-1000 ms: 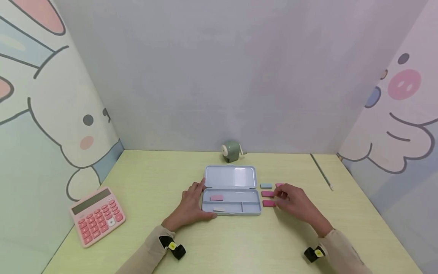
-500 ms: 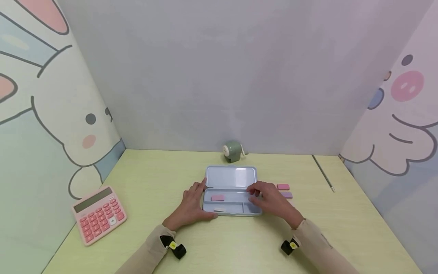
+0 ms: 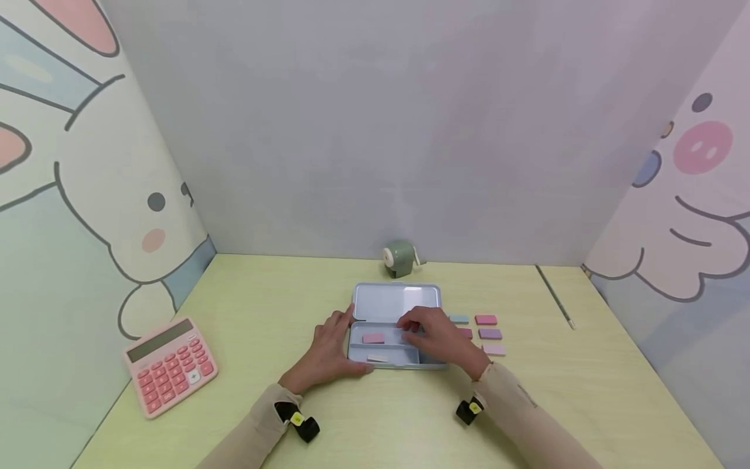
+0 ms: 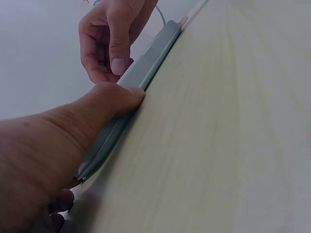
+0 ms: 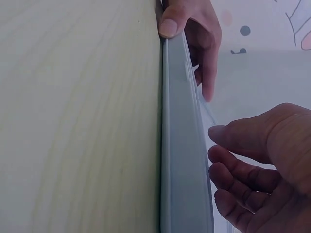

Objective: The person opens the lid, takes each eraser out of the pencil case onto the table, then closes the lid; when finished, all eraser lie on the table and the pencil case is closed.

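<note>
My left hand (image 3: 328, 352) grips the left end of an open pale blue pencil case (image 3: 375, 303), its thumb on the near edge, as the left wrist view also shows. Over the case's far compartment hovers my right hand (image 3: 435, 333), fingers bent; the right wrist view shows a gap between thumb and fingertips (image 5: 218, 154), with nothing seen in it. A pink eraser (image 3: 373, 339) lies in the far compartment, left of that hand. In the near compartment rests a thin whitish piece (image 3: 377, 359). The right hand hides part of the case.
Right of the case, several erasers lie in rows, among them a blue one (image 3: 459, 319), a purple one (image 3: 489, 334) and a light pink one (image 3: 494, 350). Behind the case stands a green pencil sharpener (image 3: 400, 259). A pencil (image 3: 555, 296) lies far right, a pink calculator (image 3: 171, 368) left.
My right hand has moved left from the rows of erasers to above the case's far compartment. The left hand keeps its hold on the case.
</note>
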`<state>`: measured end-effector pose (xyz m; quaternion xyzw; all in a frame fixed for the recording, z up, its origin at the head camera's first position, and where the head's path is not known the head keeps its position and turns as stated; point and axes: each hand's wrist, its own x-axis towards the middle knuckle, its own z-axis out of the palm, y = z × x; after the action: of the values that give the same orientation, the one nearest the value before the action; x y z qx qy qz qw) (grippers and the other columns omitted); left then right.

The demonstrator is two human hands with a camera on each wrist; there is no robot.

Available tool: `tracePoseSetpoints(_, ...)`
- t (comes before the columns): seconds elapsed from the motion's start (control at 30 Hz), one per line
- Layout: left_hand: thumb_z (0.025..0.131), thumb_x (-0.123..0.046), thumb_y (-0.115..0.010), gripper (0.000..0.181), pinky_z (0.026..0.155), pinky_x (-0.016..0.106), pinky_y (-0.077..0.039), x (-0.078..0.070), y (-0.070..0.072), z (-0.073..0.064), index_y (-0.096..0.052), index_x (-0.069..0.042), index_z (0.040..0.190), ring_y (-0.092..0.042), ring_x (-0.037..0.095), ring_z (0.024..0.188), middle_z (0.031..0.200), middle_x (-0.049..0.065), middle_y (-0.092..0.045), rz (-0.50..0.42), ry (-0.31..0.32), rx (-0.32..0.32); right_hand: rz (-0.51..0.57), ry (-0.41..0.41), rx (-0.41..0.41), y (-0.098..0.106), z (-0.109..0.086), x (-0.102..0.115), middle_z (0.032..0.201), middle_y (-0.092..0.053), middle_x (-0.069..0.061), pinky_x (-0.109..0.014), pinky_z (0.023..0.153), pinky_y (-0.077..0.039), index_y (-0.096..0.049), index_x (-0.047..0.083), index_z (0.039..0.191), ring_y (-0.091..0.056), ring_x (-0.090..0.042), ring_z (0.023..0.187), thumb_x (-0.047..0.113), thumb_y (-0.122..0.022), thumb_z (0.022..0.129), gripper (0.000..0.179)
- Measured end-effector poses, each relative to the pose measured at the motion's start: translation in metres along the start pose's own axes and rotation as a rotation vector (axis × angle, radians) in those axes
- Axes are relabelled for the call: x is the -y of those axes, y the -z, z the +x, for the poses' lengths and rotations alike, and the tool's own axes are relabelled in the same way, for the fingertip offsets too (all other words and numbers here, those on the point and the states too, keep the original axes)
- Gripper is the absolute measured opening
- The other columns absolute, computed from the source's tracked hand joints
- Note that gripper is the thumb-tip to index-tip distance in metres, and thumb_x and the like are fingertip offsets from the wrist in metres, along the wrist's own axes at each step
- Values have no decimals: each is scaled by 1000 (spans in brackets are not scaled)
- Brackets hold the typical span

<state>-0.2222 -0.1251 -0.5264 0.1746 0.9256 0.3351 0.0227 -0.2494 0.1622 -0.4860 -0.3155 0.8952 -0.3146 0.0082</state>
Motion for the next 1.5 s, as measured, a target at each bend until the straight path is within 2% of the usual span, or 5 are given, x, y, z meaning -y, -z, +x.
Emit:
tracePoseSetpoints(0.27, 71, -60, -94, 133, 105, 46, -36, 0, 0, 1, -23, -9, 172, -50, 24, 126, 142, 7, -52, 10, -6, 1, 24, 30, 30, -11, 15, 6, 97, -76, 0, -24, 79, -55, -81, 7, 115, -63, -4, 85, 9, -80, 96, 19)
tracePoseSetpoints(0.57, 71, -57, -95, 132, 103, 45, -35, 0, 2, 2, -25, -5, 170, -53, 21, 124, 137, 7, -54, 20, -36, -10, -13, -52, 89, -16, 29, 19, 94, -78, 2, -21, 70, -48, -84, 11, 118, -55, -4, 76, 18, -80, 98, 22)
tracePoseSetpoints(0.97, 70, -55, -96, 134, 102, 44, -34, 1, 1, 1, -24, -4, 171, -52, 21, 122, 135, 6, -54, 17, -36, -14, -140, -62, 150, -26, 40, 28, 101, -82, -2, -32, 85, -59, -85, 11, 115, -72, -13, 92, 22, -79, 99, 21)
tracePoseSetpoints(1.37, 71, -54, -96, 132, 104, 46, -33, 0, 1, 0, -25, -5, 171, -51, 19, 124, 136, 5, -53, -17, -20, -8, -82, -78, 79, -30, 39, 24, 90, -75, 6, -27, 81, -55, -78, 15, 98, -60, -5, 81, 16, -81, 97, 2)
tracePoseSetpoints(1.5, 70, -55, -96, 133, 106, 46, -34, 1, 0, 0, -24, -6, 171, -50, 21, 124, 137, 6, -53, -14, -13, -6, -55, -81, 18, -26, 34, 25, 90, -71, 5, -27, 78, -52, -74, 15, 95, -57, -8, 80, 3, -76, 94, 12)
